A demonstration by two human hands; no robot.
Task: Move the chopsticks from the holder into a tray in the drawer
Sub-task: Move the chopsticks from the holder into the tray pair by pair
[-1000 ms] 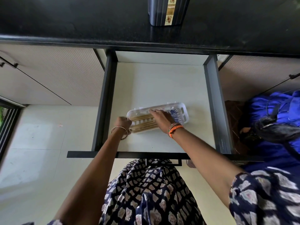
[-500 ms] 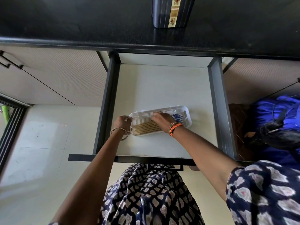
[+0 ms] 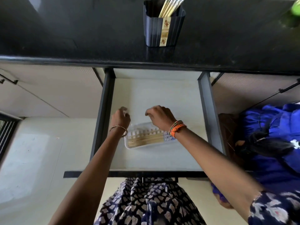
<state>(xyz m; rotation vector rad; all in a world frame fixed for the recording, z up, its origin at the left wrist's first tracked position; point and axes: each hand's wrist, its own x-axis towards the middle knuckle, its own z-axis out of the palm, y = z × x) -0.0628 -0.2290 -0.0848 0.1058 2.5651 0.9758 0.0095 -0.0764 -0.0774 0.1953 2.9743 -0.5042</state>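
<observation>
Both hands are lifting off the tray: left hand [image 3: 121, 116] and right hand [image 3: 159, 117] are hovering above it, fingers loosely curled, gripping nothing. Matte white drawer [image 3: 162, 95] is sitting open, holding the slotted translucent plastic tray [image 3: 138, 146] with slim wooden chopsticks [image 3: 146, 140] lying flat inside. More chopsticks are standing in the ribbed dark holder [image 3: 164, 28] on the glossy black counter [image 3: 65, 30].

A black countertop [image 3: 65, 30] runs along the top, with something green [image 3: 296, 5] at its far right edge. Below right, a blue bag [image 3: 272, 135] sits beside a brown object [image 3: 227, 127]. A pale tiled floor [image 3: 32, 151] spreads left, with cream cabinet doors [image 3: 48, 88] above it.
</observation>
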